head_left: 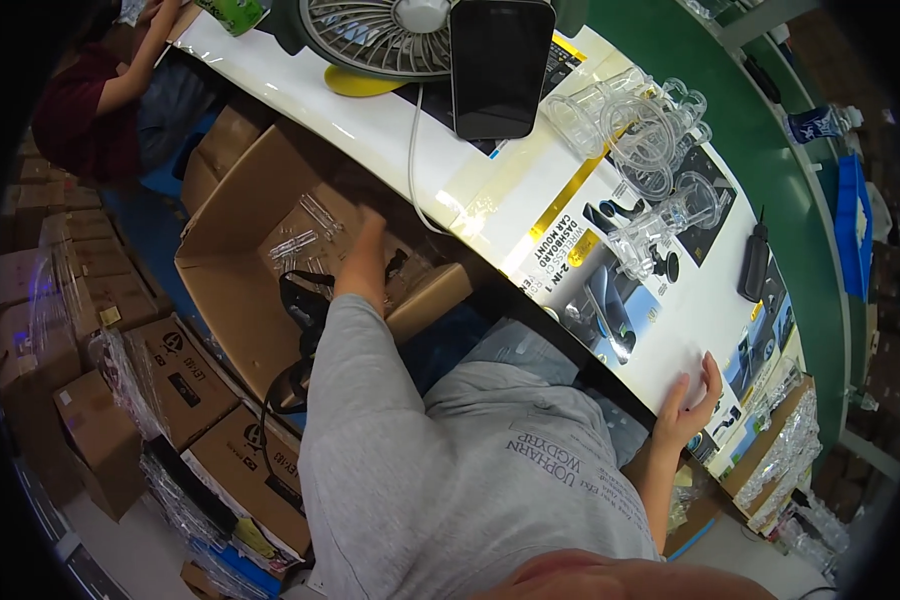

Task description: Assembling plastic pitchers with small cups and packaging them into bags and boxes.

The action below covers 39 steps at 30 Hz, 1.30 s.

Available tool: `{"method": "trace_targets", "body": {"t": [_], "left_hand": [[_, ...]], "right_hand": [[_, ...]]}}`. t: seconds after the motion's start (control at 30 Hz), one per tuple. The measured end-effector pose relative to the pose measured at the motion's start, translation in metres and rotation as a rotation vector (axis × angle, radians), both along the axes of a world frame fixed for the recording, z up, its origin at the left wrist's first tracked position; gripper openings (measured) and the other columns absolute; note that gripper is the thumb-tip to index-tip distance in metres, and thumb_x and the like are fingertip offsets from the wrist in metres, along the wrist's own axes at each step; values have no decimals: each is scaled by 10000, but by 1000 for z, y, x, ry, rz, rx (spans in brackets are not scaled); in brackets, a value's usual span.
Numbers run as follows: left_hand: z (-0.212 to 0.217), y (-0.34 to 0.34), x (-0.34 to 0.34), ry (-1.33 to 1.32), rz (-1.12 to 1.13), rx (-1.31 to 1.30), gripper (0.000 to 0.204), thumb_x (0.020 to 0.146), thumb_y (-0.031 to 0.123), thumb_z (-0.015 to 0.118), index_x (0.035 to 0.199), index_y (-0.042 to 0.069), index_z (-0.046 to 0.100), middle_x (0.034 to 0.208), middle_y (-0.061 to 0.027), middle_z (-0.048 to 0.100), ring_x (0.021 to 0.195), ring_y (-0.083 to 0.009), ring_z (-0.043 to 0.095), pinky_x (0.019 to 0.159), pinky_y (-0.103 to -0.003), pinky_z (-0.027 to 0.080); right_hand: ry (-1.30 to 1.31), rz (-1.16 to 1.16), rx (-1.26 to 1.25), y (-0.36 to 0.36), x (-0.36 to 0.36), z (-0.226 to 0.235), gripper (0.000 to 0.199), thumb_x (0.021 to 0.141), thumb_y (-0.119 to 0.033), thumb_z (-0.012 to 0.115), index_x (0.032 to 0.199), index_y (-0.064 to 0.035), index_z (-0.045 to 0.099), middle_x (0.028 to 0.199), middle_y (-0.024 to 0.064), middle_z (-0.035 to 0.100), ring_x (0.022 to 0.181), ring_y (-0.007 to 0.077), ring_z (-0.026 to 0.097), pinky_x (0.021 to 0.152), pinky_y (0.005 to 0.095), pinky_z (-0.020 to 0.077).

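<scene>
My left arm reaches down into an open cardboard box (225,225) beside the table. My left hand (370,222) is in the box by the table edge; its fingers are smeared and partly hidden. Several clear plastic tubes (295,245) lie on the box's bottom, left of that hand. My right hand (686,410) rests at the near table edge, fingers spread and nothing seen in them. Farther up the table stand clear plastic cup-like parts (575,115) with coiled clear tubing (638,145). More clear moulded parts (675,220) lie nearer to me.
A phone (502,70) leans before a fan (380,35) with a white cable. A black screwdriver-like tool (756,265) lies at the table's right. Black straps (305,305) hang over the box. Stacked cartons (180,375) stand left. A person in dark red (95,110) sits at far left.
</scene>
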<state>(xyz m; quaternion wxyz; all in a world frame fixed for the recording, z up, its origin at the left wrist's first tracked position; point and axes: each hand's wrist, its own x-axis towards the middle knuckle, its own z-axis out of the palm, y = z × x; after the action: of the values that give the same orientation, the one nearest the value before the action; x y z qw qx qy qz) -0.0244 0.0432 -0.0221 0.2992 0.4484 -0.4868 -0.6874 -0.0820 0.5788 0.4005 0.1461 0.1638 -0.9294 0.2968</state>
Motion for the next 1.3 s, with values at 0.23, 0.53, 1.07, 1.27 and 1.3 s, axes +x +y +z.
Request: {"method": "trace_targets", "body": {"t": [0.23,0.53,1.07,1.27,1.3], "left_hand": [[-37,-114,39,-455,-514,-578,469,819,197,589,1222,-17,478,1231,-127,509,1077,-237,491,900,-357,422],[100,16,32,-860,-579,-554,388,762,176,534,1100,-16,545,1057,-239,576,1058,-377,513,947,-394,363],[172,34,39,-1204,-882,-798,487,686,341,677,1038,21,572,1067,-194,583,1002,-344,554,858,-429,445],[169,-28,229,-1688,-318,-434,568,752,516,608,1109,78,557,1144,-126,570,1068,-305,545,842,-459,459],[156,-18,246,-1715,-327,-329,571,761,510,604,1125,73,556,1167,-132,558,1084,-306,536,854,-455,451]], "right_hand": [[14,-23,-18,12,-2,4,347,829,-52,523,1166,21,479,1163,139,534,1046,228,516,893,333,386],[42,-27,20,1,-3,-3,345,809,-14,518,1151,16,481,1153,142,535,1017,233,524,844,331,405],[86,-18,-81,9,-1,-2,337,855,-44,506,1183,15,461,1186,134,516,1031,224,530,866,325,414],[104,20,-135,11,0,-1,352,825,-21,512,1169,16,452,1179,153,523,1016,236,528,849,333,416],[97,30,-123,9,0,-3,349,838,-35,512,1178,14,451,1186,146,518,1025,234,529,855,332,417]]}}
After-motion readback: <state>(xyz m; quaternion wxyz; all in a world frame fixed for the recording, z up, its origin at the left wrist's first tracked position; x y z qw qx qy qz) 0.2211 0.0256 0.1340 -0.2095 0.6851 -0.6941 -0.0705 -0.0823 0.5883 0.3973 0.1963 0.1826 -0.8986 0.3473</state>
